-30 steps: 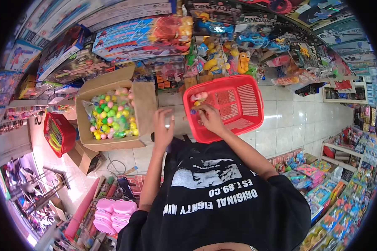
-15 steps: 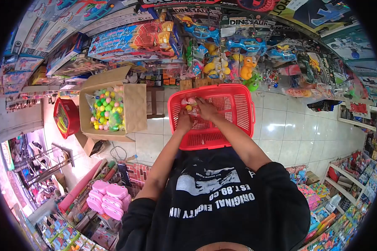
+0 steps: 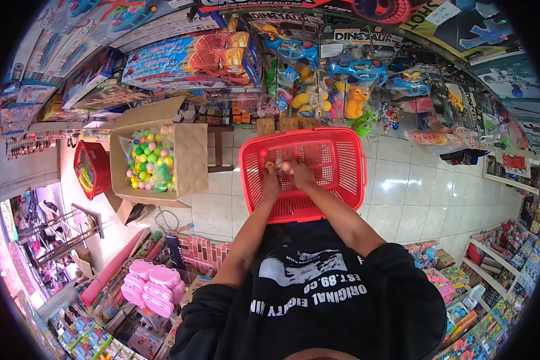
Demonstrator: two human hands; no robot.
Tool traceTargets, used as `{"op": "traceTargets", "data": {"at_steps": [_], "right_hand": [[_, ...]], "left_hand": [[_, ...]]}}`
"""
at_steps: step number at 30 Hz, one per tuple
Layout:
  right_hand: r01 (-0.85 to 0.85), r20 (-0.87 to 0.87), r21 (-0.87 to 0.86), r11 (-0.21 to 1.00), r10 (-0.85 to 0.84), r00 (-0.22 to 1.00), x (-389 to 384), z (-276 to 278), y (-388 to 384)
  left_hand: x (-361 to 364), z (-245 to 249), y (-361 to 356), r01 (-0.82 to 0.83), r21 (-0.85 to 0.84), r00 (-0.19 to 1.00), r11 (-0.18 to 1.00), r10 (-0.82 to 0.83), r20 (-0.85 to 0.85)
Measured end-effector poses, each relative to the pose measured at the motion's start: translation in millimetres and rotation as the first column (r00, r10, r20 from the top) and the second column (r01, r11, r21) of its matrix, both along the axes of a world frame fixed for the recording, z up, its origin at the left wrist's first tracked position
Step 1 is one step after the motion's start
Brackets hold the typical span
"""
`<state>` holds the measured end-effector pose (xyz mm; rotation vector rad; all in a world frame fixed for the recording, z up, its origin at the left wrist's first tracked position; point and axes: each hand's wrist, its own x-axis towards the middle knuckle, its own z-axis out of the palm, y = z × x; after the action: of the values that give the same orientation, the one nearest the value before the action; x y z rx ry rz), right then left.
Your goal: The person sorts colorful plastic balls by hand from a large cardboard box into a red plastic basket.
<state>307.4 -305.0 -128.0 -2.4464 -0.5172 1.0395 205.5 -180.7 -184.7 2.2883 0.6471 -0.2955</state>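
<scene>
Both hands are inside a red plastic basket (image 3: 361,174) with perforated walls. My left hand (image 3: 270,185) has its fingers closed on the left side of a small clear plastic bag of balls (image 3: 285,167), beside a yellowish ball. My right hand (image 3: 303,175) grips the bag's other side, next to a pale pink ball; its fingertips are partly hidden. A single reddish-pink ball (image 3: 263,153) lies apart from the hands, near the basket's upper left corner.
Left of the basket stands an open cardboard box (image 3: 190,159) with bagged, many-coloured balls (image 3: 152,157). Beyond it is a red tub (image 3: 92,170). Packaged toys (image 3: 357,72) line the far side. Pink cases (image 3: 153,287) are stacked at lower left, on a tiled floor (image 3: 402,180).
Both hands have come slightly closer to my body with the bag. A reddish-pink ball now shows separately at the basket's upper left. The view has shifted a little.
</scene>
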Motion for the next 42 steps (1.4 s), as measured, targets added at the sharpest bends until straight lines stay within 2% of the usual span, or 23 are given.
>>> {"op": "traceTargets", "data": {"at_steps": [1,3,4,6,7,8,9,10,12,13,15,18,19,20,23,26,30,31,33,36,38,40,42], "right_hand": [[-0.004,-0.003,-0.004,1.0,0.004,1.0,-1,1,-1],[0.262,-0.104,0.008,0.965,-0.259,0.96,-3,4,-4],[0.258,-0.101,0.012,0.966,-0.256,0.962,1,-1,-7],[0.164,-0.16,0.197,0.967,-0.133,0.978,5,-6,-18],[0.156,-0.154,0.2,0.967,-0.126,0.98,7,3,-18],[0.284,-0.299,0.264,0.922,-0.202,0.933,8,13,-20],[0.412,-0.44,0.308,0.858,-0.256,0.861,11,26,-19],[0.398,-0.432,0.315,0.862,-0.243,0.868,13,36,-21],[0.456,-0.558,0.492,0.741,-0.133,0.819,12,57,-19],[0.437,-0.551,0.5,0.747,-0.115,0.827,9,78,-10],[0.501,-0.624,0.565,0.656,-0.057,0.779,-1,125,12],[0.484,-0.628,0.62,0.617,0.02,0.778,-30,155,63],[0.381,-0.438,0.714,0.587,-0.05,0.898,-59,149,104],[0.375,-0.433,0.717,0.588,-0.047,0.9,-73,149,123],[0.607,-0.696,0.567,0.557,-0.069,0.715,-117,160,178],[0.607,-0.69,0.551,0.573,-0.097,0.717,-157,168,223],[0.598,-0.69,0.548,0.585,-0.088,0.719,-194,172,272],[0.595,-0.691,0.548,0.588,-0.083,0.718,-199,175,283],[0.481,-0.588,0.512,0.712,-0.118,0.801,-204,180,302],[0.434,-0.51,0.58,0.689,-0.108,0.853,-207,175,333],[0.459,-0.493,0.63,0.627,-0.134,0.86,-205,161,359],[0.094,-0.033,0.739,0.667,-0.104,0.994,-195,134,385],[0.056,0.06,0.724,0.688,-0.144,0.988,-185,119,415]], "left_hand": [[3,8,-3,-0.064,-0.025,0.998,0.998,0.063,-0.019],[3,17,-9,-0.131,-0.049,0.991,0.99,0.129,-0.042],[4,18,-8,-0.144,-0.075,0.99,0.987,0.144,-0.013],[-2,29,-1,-0.162,-0.101,0.986,0.982,0.164,0.016],[-6,42,5,-0.145,-0.242,0.988,0.959,0.155,0.022],[-12,55,8,-0.125,-0.379,0.989,0.917,0.147,0.03],[-21,63,11,-0.176,-0.642,0.961,0.746,0.272,0.053],[-26,84,16,-0.179,-0.641,0.956,0.746,0.285,0.064],[-36,153,31,-0.091,-0.804,0.893,0.588,0.406,0.196],[-43,173,43,-0.095,-0.802,0.883,0.59,0.422,0.206],[-63,200,71,0.049,-0.888,0.902,0.457,0.362,0.236],[-103,213,117,0.091,-0.888,0.892,0.451,0.359,0.274],[-132,220,149,0.114,-0.87,0.836,0.48,0.427,0.346],[-148,221,169,0.118,-0.869,0.832,0.481,0.429,0.351],[-197,214,223,-0.019,-0.851,0.768,0.525,0.552,0.324],[-242,192,272,-0.055,-0.84,0.702,0.54,0.619,0.352],[-291,203,320,-0.159,-0.768,0.657,0.621,0.647,0.387],[-300,204,330,-0.192,-0.796,0.646,0.574,0.684,0.338],[-309,204,344,-0.208,-0.799,0.6,0.565,0.719,0.352],[-315,208,363,-0.271,-0.771,0.56,0.576,0.746,0.36],[-318,209,376,-0.306,-0.694,0.61,0.652,0.694,0.383],[-316,208,388,-0.315,-0.687,0.624,0.654,0.688,0.369],[-314,212,400,-0.324,-0.675,0.644,0.663,0.677,0.356]]}}
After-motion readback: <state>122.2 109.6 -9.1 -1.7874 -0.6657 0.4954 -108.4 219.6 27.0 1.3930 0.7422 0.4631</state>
